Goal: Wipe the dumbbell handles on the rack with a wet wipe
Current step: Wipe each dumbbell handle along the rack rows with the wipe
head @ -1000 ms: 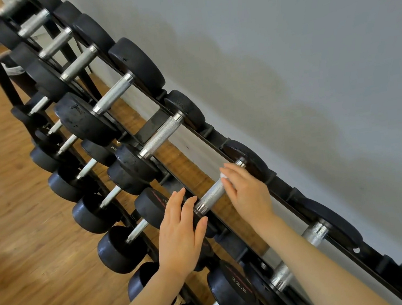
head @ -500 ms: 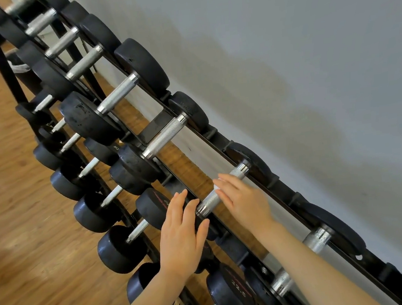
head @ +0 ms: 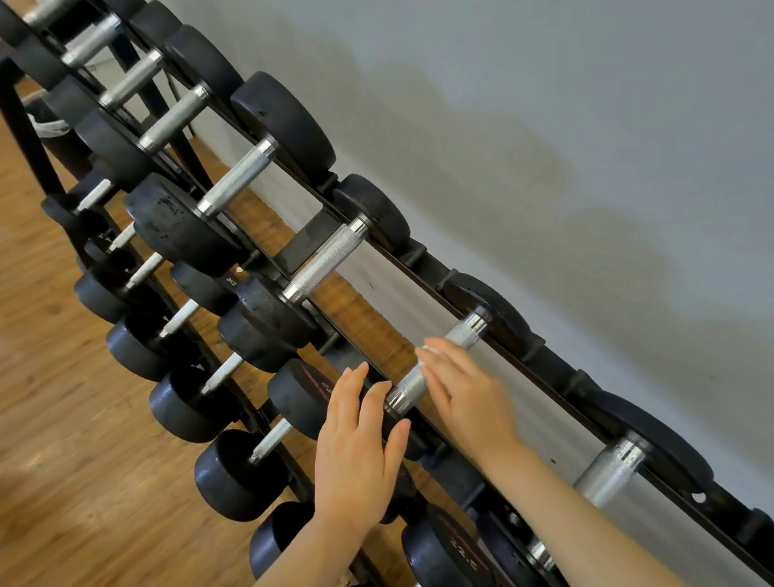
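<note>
Under my right hand (head: 472, 402) lies the knurled steel handle (head: 434, 369) of a dumbbell on the rack's top tier, its long axis running from near my left fingers up and away toward the wall. My right fingers are curled over the handle, a scrap of white wipe (head: 426, 351) showing at the fingertips. My left hand (head: 359, 446) rests flat, fingers straight, on the round black rubber head (head: 297, 392) at the handle's near end. Beyond my hands, more dumbbells (head: 237, 184) with cylindrical matte heads and bright cross-hatched bars sit in a slanting row on the black metal rack (head: 559, 380). Left of my left hand, a lower tier holds smaller ones above a wood-plank floor (head: 29, 430). Right of my right hand stands a smooth grey wall (head: 594, 100).
</note>
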### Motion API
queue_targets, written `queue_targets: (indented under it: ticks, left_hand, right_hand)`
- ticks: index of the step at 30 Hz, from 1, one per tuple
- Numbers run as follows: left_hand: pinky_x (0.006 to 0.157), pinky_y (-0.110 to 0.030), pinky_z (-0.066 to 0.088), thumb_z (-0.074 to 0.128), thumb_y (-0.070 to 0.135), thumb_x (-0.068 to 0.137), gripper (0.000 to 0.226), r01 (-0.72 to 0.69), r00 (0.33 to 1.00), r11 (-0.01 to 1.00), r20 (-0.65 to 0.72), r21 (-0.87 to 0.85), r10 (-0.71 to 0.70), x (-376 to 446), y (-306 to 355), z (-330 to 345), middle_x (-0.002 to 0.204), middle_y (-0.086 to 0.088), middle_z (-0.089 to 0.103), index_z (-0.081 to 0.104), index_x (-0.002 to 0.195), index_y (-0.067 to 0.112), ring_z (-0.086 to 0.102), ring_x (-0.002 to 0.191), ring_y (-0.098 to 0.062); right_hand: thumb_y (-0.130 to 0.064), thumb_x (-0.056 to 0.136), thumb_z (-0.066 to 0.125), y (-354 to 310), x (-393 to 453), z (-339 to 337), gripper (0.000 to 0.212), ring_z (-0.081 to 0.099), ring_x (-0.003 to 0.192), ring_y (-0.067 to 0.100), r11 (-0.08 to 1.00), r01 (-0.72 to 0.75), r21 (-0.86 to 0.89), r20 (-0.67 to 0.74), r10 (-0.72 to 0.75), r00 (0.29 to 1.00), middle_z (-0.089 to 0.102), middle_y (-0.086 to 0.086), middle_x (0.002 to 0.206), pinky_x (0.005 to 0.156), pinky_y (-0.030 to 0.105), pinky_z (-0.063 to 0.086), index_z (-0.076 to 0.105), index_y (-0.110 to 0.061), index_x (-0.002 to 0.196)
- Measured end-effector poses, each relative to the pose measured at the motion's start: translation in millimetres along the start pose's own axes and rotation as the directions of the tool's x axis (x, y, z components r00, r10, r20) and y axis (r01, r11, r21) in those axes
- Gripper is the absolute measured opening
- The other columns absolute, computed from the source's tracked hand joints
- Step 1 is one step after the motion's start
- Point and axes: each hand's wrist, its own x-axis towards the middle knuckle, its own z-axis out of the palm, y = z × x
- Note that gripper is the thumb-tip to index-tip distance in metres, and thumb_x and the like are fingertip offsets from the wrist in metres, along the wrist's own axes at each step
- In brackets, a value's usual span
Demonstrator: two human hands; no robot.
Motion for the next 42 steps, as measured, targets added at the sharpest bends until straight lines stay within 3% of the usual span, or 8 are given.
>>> queue_targets:
  ticks: [3,6,11,18,26,32,39,42]
  left_hand:
    - [0.109,-0.037,0.027,0.033,0.052,0.097,0.052,-0.001,1.000,1.000,0.001,-0.010,0.001,0.0,0.6,-0.6,0.155,-0.002,0.034,0.047,0.137,0.022,0.023,0.146,-0.022]
    - [0.109,-0.037,0.028,0.034,0.052,0.096,0.052,0.003,1.000,1.000,-0.003,-0.016,-0.003,0.4,1.4,-0.6,0.154,-0.002,0.034,0.047,0.137,0.022,0.024,0.146,-0.023]
    - [0.109,-0.040,0.028,0.033,0.052,0.095,0.054,0.019,1.000,0.999,-0.002,-0.026,-0.019,0.4,2.2,-0.2,0.155,-0.003,0.034,0.048,0.137,0.021,0.024,0.147,-0.024]
    - [0.110,-0.039,0.027,0.030,0.053,0.095,0.057,0.027,1.000,1.000,0.006,-0.011,-0.027,0.5,3.4,-1.3,0.155,-0.001,0.032,0.048,0.138,0.021,0.021,0.147,-0.021]
    - [0.110,-0.038,0.026,0.031,0.052,0.095,0.056,0.033,0.999,0.999,0.002,-0.007,-0.033,0.7,4.3,-0.5,0.155,-0.001,0.032,0.048,0.138,0.021,0.021,0.147,-0.021]
    - [0.109,-0.037,0.025,0.030,0.053,0.094,0.057,0.036,0.999,0.999,0.005,-0.002,-0.036,1.1,4.2,-0.5,0.156,0.000,0.030,0.047,0.139,0.022,0.020,0.147,-0.020]
    - [0.109,-0.037,0.025,0.030,0.053,0.095,0.057,0.039,0.999,0.999,0.007,-0.002,-0.039,0.7,4.5,-0.7,0.156,0.000,0.030,0.047,0.139,0.021,0.019,0.148,-0.020]
    - [0.109,-0.036,0.024,0.030,0.053,0.094,0.057,0.038,0.999,0.999,0.004,0.001,-0.038,1.3,4.8,-0.6,0.156,0.000,0.030,0.048,0.138,0.021,0.020,0.147,-0.020]
  right_hand:
    - [-0.031,0.100,0.043,2.3,-6.5,2.1,0.037,0.066,0.105,0.017,0.998,0.062,-0.008,0.012,-0.062,0.998,0.064,0.004,0.127,0.077,0.029,0.060,0.066,-0.012,0.122]
    - [-0.032,0.100,0.043,5.0,-4.6,-3.1,0.038,0.063,0.101,0.017,0.998,-0.048,-0.027,-0.087,0.046,0.995,0.062,0.005,0.130,0.078,0.023,0.053,0.066,-0.013,0.124]
    - [-0.030,0.097,0.055,2.1,-4.1,-1.2,0.033,0.051,0.104,0.019,0.983,-0.144,-0.113,-0.198,0.120,0.973,0.057,0.009,0.125,0.075,0.029,0.053,0.064,-0.014,0.125]
    - [-0.030,0.094,0.055,3.2,-2.7,0.1,0.029,0.049,0.111,0.022,0.967,-0.113,-0.226,-0.277,0.047,0.960,0.065,0.004,0.112,0.091,0.044,0.044,0.070,-0.016,0.115]
    - [-0.025,0.096,0.053,-1.3,-3.4,0.6,0.032,0.049,0.102,0.016,0.998,-0.058,-0.031,-0.234,0.049,0.971,0.065,0.008,0.108,0.074,0.029,0.056,0.069,-0.004,0.114]
    - [-0.015,0.090,0.063,0.9,0.3,-5.8,0.025,0.050,0.101,0.016,0.994,-0.108,0.009,-0.242,0.107,0.964,0.065,0.009,0.106,0.075,0.030,0.057,0.070,-0.002,0.110]
    - [-0.014,0.091,0.063,-1.9,-10.0,-1.8,0.026,0.051,0.103,0.014,1.000,-0.012,0.029,-0.188,0.017,0.982,0.065,0.011,0.107,0.081,0.020,0.052,0.068,0.000,0.112]
    - [-0.010,0.086,0.069,0.4,-2.8,-7.7,0.024,0.052,0.101,0.014,0.990,-0.128,0.055,-0.262,0.138,0.955,0.066,0.010,0.105,0.082,0.016,0.048,0.070,0.000,0.108]
